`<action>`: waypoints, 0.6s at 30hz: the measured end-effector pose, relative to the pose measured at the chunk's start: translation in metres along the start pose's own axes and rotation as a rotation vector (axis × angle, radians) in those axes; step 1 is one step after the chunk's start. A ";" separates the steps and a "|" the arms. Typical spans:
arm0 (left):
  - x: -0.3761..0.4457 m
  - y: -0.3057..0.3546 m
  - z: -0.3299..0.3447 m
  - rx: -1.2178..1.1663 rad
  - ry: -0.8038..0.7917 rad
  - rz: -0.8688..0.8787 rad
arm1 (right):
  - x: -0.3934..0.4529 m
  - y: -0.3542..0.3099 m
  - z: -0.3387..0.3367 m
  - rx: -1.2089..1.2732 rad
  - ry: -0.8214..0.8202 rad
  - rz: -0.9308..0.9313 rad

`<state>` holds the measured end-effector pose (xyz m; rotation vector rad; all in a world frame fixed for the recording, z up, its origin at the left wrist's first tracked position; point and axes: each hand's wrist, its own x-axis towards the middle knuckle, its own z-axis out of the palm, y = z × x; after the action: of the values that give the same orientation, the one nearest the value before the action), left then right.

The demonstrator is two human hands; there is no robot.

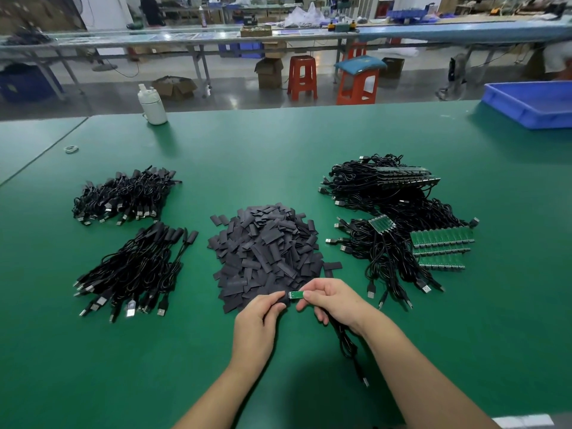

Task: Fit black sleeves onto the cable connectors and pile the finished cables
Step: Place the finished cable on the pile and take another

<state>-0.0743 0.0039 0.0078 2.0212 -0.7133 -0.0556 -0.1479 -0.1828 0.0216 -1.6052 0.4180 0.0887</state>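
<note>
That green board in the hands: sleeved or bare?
Mostly bare: the board shows green between both hands; the sleeve meets only its left end.

A green table (278, 144) carries everything here. Dead centre sits a heap of black sleeves (266, 258). At nine o'clock lie two piles of sleeved cables, the far pile (123, 196) and the near pile (133, 274). At three o'clock sprawls a tangle of black cables with bare green boards (402, 227). At eleven o'clock a white bottle (151, 105) stands upright near the far edge, and a small ring (71, 148) lies towards ten. At two o'clock a blue tray (532, 103) rests on the corner.
</note>
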 end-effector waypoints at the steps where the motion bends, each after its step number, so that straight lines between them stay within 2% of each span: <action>1: 0.000 0.000 0.000 0.005 0.002 0.000 | 0.000 0.000 0.000 0.001 -0.007 0.002; 18: -0.004 0.006 -0.003 0.053 -0.031 0.054 | 0.002 0.004 -0.001 0.017 -0.057 0.004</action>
<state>-0.0794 0.0056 0.0130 2.0540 -0.7956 -0.0370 -0.1480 -0.1846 0.0176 -1.5820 0.3771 0.1328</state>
